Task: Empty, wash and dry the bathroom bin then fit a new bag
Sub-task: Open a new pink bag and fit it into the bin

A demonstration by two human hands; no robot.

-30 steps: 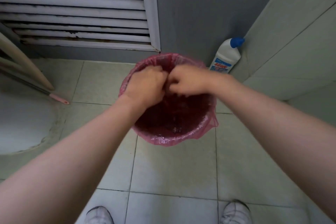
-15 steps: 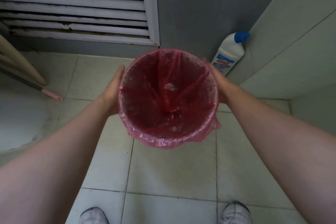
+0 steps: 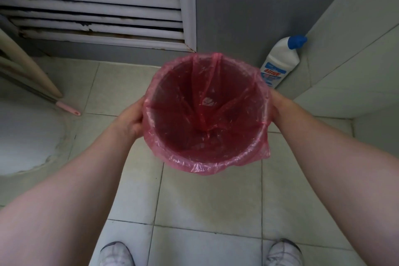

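Observation:
A round bin sits between my hands above the tiled floor, lined with a thin pink bag (image 3: 207,114) whose edge folds over the rim (image 3: 200,166). The bag hangs creased down the inside and looks empty. My left hand (image 3: 131,116) holds the bin's left side, fingers curled round the wall below the rim. My right hand (image 3: 275,106) holds the right side; its fingers are hidden behind the bin and the bag's overhang.
A white cleaner bottle with a blue cap (image 3: 280,62) leans in the corner behind the bin. A louvred panel (image 3: 92,4) fills the back wall. A pink-tipped handle (image 3: 68,109) and a white toilet base (image 3: 26,136) lie left. My shoes (image 3: 116,254) show below.
My hands left the inside of the bag, where they were pressing it down, and moved to the bin's two sides. The bin now appears slightly larger and closer.

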